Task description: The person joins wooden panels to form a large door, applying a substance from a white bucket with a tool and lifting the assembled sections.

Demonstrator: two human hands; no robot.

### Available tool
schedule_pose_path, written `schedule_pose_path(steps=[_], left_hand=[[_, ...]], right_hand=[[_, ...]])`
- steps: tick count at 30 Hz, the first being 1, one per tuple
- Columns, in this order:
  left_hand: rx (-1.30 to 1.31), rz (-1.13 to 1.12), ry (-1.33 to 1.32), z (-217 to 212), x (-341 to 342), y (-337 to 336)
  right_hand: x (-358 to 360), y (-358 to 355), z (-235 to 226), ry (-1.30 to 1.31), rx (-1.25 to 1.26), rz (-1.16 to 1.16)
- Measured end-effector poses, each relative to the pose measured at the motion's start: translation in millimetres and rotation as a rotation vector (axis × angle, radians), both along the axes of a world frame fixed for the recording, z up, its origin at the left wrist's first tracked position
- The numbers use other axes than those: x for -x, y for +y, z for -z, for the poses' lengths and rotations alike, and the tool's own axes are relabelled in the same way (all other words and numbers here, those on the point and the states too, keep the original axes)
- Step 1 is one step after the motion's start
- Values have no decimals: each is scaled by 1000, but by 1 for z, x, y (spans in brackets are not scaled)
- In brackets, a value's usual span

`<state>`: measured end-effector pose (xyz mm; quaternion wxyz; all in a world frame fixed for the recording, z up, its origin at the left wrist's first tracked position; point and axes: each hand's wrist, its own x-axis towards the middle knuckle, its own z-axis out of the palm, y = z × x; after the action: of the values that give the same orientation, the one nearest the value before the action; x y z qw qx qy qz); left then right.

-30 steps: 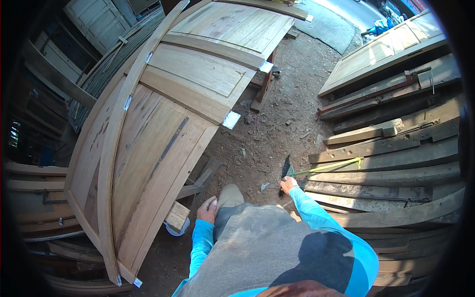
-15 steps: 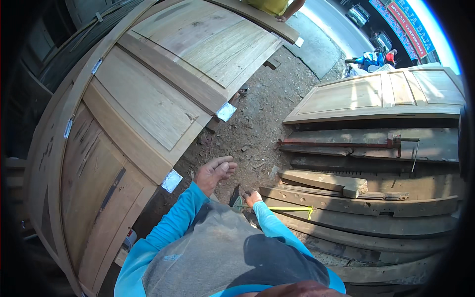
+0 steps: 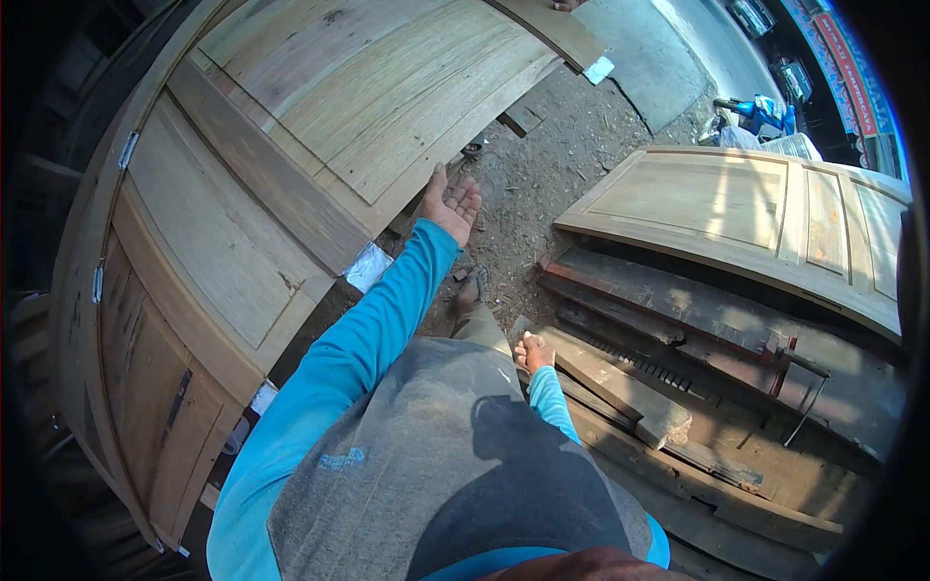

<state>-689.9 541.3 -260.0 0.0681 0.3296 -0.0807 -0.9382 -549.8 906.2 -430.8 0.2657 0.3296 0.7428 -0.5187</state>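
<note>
Just right of the wooden door (image 3: 426, 87), slanted lengthwise toward upper right, holding left hand (image 3: 451, 205) nearer, spread (with right hand (image 3: 534, 352) curled; cannot tell on what).

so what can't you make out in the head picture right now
All in the head view:
Whether the right hand holds anything: its own curled fingers hide the palm.
The co-worker beyond one hand: cut off by the top edge.
The far corner of the large wooden panel: cut off by the top edge.
The person's second foot: hidden under the grey shirt.
</note>
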Motion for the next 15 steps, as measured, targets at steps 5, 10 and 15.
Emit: schedule_pose_path(steps=[5,10,15], left_hand=[[47,-223,-41,26,59,-8],[22,-423,-55,47,89,-15],[1,-370,34,37,99,-7]], right_hand=[[155,-13,-41,99,-41,-213],[268,-1,-68,144,-30,-317],[343,-22,-70,186,127,-257]])
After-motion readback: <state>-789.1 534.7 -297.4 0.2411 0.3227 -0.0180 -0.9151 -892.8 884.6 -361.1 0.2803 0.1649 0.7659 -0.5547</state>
